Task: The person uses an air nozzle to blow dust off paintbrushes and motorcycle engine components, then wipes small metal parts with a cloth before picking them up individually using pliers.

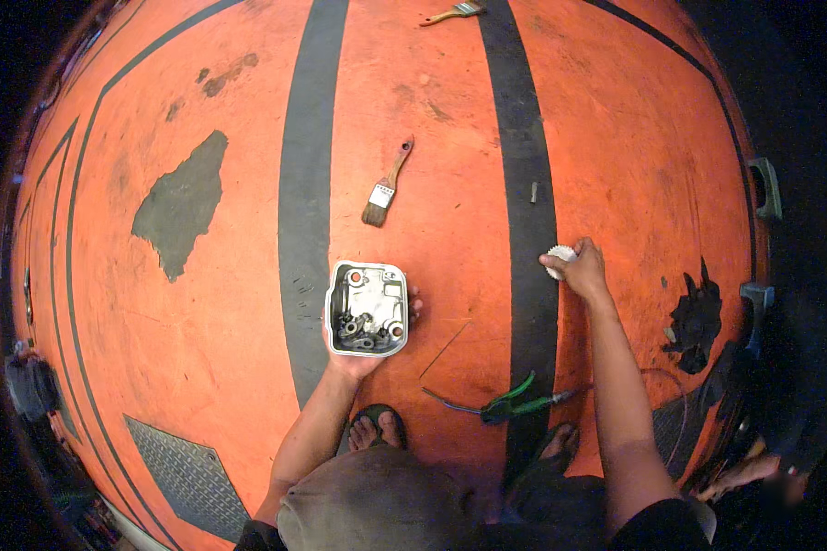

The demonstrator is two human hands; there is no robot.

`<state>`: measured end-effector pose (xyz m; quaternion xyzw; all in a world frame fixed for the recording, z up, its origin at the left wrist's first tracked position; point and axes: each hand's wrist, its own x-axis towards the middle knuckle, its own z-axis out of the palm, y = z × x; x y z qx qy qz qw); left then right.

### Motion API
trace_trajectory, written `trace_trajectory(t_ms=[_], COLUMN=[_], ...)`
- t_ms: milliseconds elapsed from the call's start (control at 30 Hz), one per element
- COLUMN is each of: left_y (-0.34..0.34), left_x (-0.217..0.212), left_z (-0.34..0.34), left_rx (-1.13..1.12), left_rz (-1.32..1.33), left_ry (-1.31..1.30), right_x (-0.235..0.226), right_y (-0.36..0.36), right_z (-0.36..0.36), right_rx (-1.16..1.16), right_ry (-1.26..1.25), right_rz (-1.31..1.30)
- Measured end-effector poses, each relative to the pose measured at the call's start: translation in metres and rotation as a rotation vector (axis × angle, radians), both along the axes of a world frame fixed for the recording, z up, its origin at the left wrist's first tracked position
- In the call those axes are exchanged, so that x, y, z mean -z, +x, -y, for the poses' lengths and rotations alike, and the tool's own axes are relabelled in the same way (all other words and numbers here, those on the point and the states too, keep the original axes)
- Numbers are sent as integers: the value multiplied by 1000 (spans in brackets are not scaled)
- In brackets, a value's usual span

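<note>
Head view looks straight down on an orange painted floor (432,275) with wide dark stripes (305,184). On the near side, a little left of the middle, the left hand (363,360) carries a grey metal cover (368,308) from below, on the palm with the fingers spread; only the fingertips (416,303) show at its right edge. The hollow side of the cover faces up, and small dark metal parts lie in its near half. It looks like a cast piece, so I judge it stiff and rather heavy for its size. The greasy inside may be slippery, and the loose parts would slide if it tilts. Holding it flat from underneath, or by the two long rims, seems the safest way.

On the right, the right hand (581,268) is closed around a small white ribbed object (560,257), held low over the right dark stripe; I cannot tell if it touches the floor. The object looks light and hard, easy to pinch by its edge.

Farther away, near the middle, a paintbrush (386,188) lies on the floor, and a second brush (455,12) lies at the far edge. A green-handled tool (515,401) lies near the person's sandalled feet (377,427).
</note>
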<state>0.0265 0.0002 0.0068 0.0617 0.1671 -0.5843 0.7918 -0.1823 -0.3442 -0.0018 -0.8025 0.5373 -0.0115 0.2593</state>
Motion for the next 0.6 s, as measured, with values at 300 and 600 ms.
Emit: trace_trajectory(t_ms=[300,600], left_y=[-4,5], left_x=[16,6], left_z=[-10,-21], left_rx=[-31,-54], left_rz=[0,-38], left_ry=[109,76], right_x=[-99,-46], right_y=[118,144], right_z=[-158,-113], right_rx=[-246,-275], right_ry=[689,-186], right_rz=[639,483])
